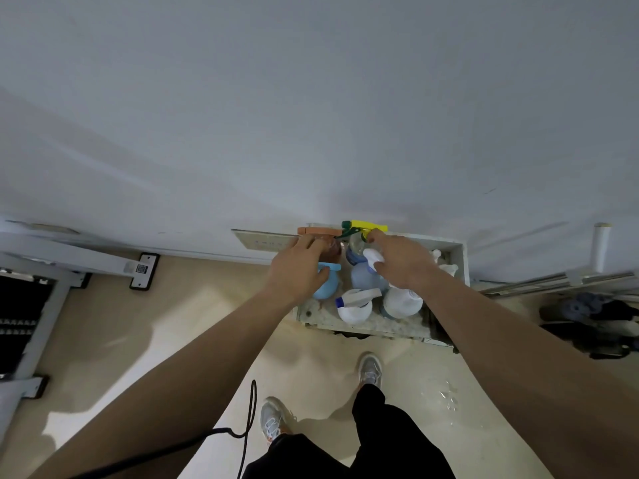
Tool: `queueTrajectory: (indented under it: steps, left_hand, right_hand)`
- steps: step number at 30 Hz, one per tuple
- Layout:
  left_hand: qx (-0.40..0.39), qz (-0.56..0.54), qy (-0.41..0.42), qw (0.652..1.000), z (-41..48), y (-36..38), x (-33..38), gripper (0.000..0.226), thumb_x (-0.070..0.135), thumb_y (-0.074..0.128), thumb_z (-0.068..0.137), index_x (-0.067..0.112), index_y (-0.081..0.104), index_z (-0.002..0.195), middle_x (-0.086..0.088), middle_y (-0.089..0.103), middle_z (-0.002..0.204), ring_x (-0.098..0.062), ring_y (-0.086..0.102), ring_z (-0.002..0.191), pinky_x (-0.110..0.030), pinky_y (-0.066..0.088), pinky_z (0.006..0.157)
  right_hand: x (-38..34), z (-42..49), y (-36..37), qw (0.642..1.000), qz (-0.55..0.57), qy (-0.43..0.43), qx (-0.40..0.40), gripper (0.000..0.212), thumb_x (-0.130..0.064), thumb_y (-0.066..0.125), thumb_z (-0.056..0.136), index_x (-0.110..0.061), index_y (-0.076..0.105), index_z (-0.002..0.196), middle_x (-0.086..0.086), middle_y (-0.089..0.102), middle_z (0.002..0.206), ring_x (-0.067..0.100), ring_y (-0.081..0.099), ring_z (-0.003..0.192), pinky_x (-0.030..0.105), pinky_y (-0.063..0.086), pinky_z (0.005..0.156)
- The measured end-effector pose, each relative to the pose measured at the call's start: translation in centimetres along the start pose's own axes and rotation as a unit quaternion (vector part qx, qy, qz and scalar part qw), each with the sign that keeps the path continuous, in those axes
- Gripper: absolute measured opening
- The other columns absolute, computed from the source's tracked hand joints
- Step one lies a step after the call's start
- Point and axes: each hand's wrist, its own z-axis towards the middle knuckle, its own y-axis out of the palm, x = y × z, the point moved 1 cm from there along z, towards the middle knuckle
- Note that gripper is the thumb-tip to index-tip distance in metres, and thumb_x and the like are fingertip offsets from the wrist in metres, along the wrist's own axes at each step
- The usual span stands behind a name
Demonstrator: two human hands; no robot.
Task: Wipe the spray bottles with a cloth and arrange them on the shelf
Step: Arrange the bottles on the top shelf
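A low white shelf against the wall holds several spray bottles. My left hand grips a brownish bottle with an orange spray head at the back left. My right hand grips the neck of a clear bottle with a yellow and green spray head at the back. In front stand a light blue bottle, a pale blue bottle and two white bottles. No cloth is visible.
White wall ahead. A white metal frame with a black-edged foot stands at the left. Metal rails and dark cloths lie at the right. A black cable crosses the beige floor by my feet. Wet patch on the floor.
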Motion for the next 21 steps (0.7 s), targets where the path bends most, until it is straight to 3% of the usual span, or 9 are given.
queueTrajectory:
  steps: [3,6,8,12,14,18,21]
  left_hand:
    - [0.058,-0.037,0.047,0.997,-0.7,-0.6,1.3,0.022,0.030,0.073,0.085,0.019,0.068,0.104,0.000,0.063,0.110,-0.024,0.059,0.097,-0.035,0.052,0.064]
    - [-0.042,-0.086,0.066,0.993,-1.5,-0.9,3.4,0.023,0.037,0.071,0.088,0.017,0.068,0.100,0.000,0.062,0.104,-0.020,0.059,0.093,-0.030,0.041,0.065]
    - [-0.096,-0.049,0.068,0.992,-2.1,-0.4,4.6,0.033,0.047,0.070,0.088,0.019,0.066,0.105,0.002,0.061,0.106,-0.017,0.058,0.095,-0.028,0.035,0.066]
    - [-0.137,-0.046,0.040,0.989,-2.8,1.1,4.8,0.040,0.045,0.072,0.086,0.023,0.065,0.119,0.002,0.065,0.114,-0.020,0.060,0.102,-0.029,0.040,0.072]
    - [-0.136,-0.050,0.034,0.989,-2.8,1.4,4.5,0.031,0.039,0.069,0.089,0.023,0.066,0.116,0.001,0.068,0.112,-0.021,0.062,0.102,-0.030,0.042,0.073]
    - [-0.131,-0.026,0.045,0.990,-3.2,1.0,4.2,0.027,0.037,0.065,0.093,0.022,0.068,0.115,0.001,0.068,0.110,-0.019,0.060,0.099,-0.025,0.034,0.072]
    - [-0.125,-0.012,0.044,0.991,-3.7,0.7,3.7,0.026,0.039,0.064,0.093,0.024,0.067,0.115,0.001,0.067,0.111,-0.018,0.058,0.100,-0.025,0.035,0.072]
  right_hand:
    - [-0.6,0.2,0.0,0.996,-0.079,-0.034,-0.034,0.037,-0.019,0.056,0.093,-0.033,0.050,0.127,0.007,0.055,0.118,0.033,0.059,0.098,0.046,0.054,0.080]
    - [-1.2,0.3,-0.5,0.989,-0.125,-0.039,-0.075,0.024,-0.021,0.055,0.094,-0.035,0.067,0.110,0.006,0.049,0.116,0.032,0.058,0.099,0.042,0.053,0.084]
    - [-1.6,0.3,-0.8,0.990,-0.110,-0.044,-0.080,0.025,-0.022,0.054,0.095,-0.033,0.073,0.106,0.005,0.052,0.117,0.031,0.060,0.100,0.035,0.050,0.080]
    - [-1.8,0.3,-0.5,0.993,-0.068,-0.048,-0.089,0.028,-0.022,0.049,0.094,-0.023,0.077,0.099,0.000,0.070,0.103,0.024,0.065,0.091,0.037,0.056,0.082]
    - [-1.4,0.4,-0.3,0.994,-0.034,-0.035,-0.099,0.029,-0.017,0.050,0.091,-0.021,0.076,0.103,0.002,0.073,0.106,0.023,0.066,0.095,0.041,0.056,0.087]
    - [-0.6,0.2,-0.4,0.994,-0.018,-0.017,-0.102,0.039,-0.016,0.071,0.084,-0.031,0.070,0.120,0.001,0.065,0.125,0.025,0.060,0.111,0.040,0.051,0.095]
    - [-0.6,0.1,-0.5,0.994,-0.064,-0.020,-0.086,0.039,-0.018,0.065,0.085,-0.039,0.069,0.117,-0.001,0.067,0.119,0.025,0.062,0.107,0.039,0.054,0.090]
